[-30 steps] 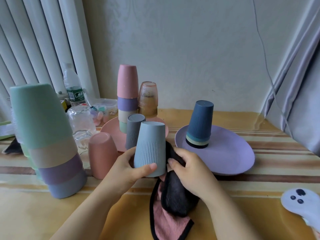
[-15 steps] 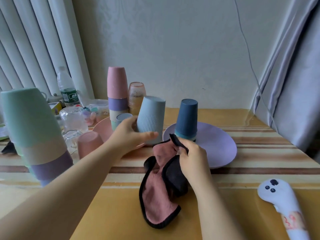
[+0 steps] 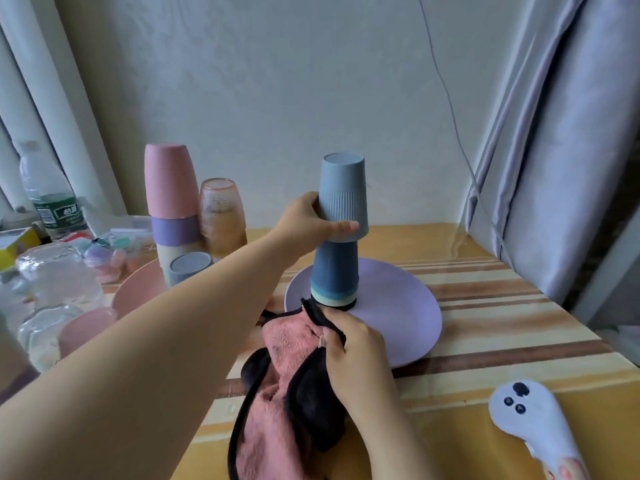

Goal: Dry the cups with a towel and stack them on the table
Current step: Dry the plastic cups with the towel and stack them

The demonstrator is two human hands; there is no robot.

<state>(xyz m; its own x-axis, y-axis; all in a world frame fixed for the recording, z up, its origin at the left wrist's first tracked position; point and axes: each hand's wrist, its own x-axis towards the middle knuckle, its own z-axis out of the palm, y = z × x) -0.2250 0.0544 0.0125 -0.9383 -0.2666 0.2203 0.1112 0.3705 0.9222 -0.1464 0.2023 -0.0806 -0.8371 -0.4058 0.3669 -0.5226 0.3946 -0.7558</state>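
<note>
Left hand (image 3: pixel 313 221) grips the light blue ribbed cup (image 3: pixel 343 197), seemingly half-seated on the dark blue stack (image 3: pixel 335 271); lower it straight. Right hand (image 3: pixel 356 355) pinches the towel (image 3: pixel 294 386).

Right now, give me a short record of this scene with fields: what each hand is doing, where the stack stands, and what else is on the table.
left hand: left hand grips the light blue cup, upside down, set over the dark blue stack
right hand: right hand holds the pink towel on the table
stack location: on the purple plate
other cups: pink-topped stack on a pink plate, with a grey cup and an amber glass
far left: water bottle
task state: cup not yet released
</note>
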